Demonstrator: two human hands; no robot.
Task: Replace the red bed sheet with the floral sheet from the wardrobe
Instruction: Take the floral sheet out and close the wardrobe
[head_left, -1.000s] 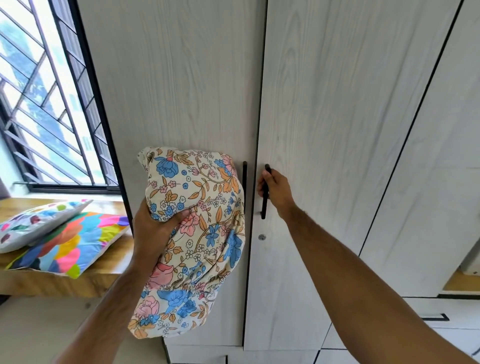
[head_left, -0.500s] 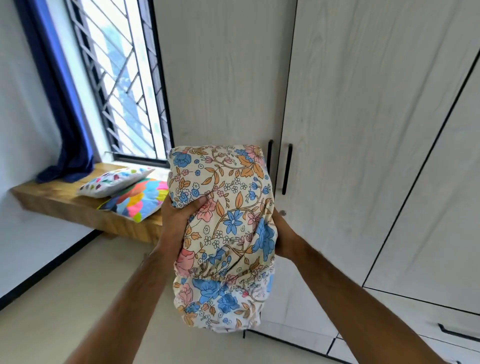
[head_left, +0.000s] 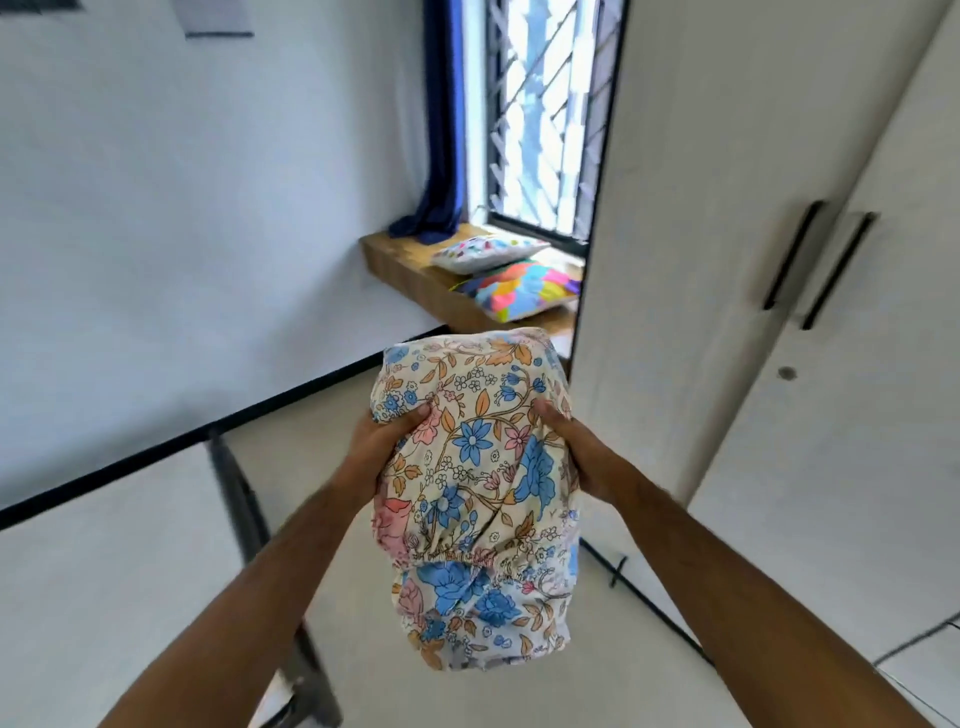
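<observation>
The floral sheet (head_left: 475, 488), folded into a bundle with its gathered elastic edge showing low on the front, is held up in the air between both hands. The left grip (head_left: 382, 449) is clamped on the bundle's left side, thumb pressed across the fabric; the right grip (head_left: 584, 454) is clamped on its right side, thumb likewise on the front. To the right of the right grip stands the wardrobe (head_left: 727, 260), doors closed, with two dark handles (head_left: 818, 265). Beyond the grips, a wooden window ledge (head_left: 410, 267) carries two colourful cushions (head_left: 519, 278), with a blue curtain (head_left: 439, 130) hanging above.
</observation>
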